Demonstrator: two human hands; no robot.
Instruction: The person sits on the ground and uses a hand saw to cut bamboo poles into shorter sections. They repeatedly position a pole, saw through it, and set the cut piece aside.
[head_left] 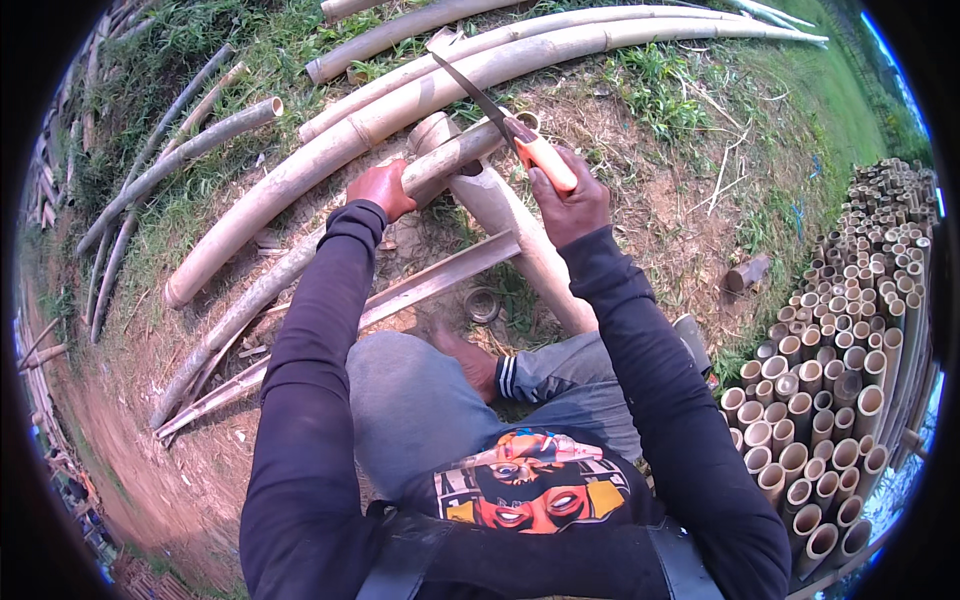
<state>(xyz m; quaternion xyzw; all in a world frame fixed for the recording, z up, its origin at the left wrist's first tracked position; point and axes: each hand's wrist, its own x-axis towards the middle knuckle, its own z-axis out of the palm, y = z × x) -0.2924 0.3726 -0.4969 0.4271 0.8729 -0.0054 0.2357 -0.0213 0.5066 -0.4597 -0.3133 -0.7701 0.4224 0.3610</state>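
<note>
My right hand (572,200) is wrapped round the orange handle of a handsaw (545,160). Its dark blade points up and to the left, crossing the pole close to its open end; whether the teeth touch cannot be made out. That bamboo pole (455,158) slants up from the lower left, and my left hand (385,190) grips it a short way below the blade. Under the pole's upper end lies a thick bamboo support (515,225), which runs down toward my legs. A split bamboo length (440,278) leans against this support.
Long, thick bamboo poles (400,105) lie across the ground ahead. Thinner poles (185,155) rest on grass at the left. Many upright cut bamboo tubes (820,420) are packed together on the right. A short bamboo ring (482,304) sits near my bare foot (468,362).
</note>
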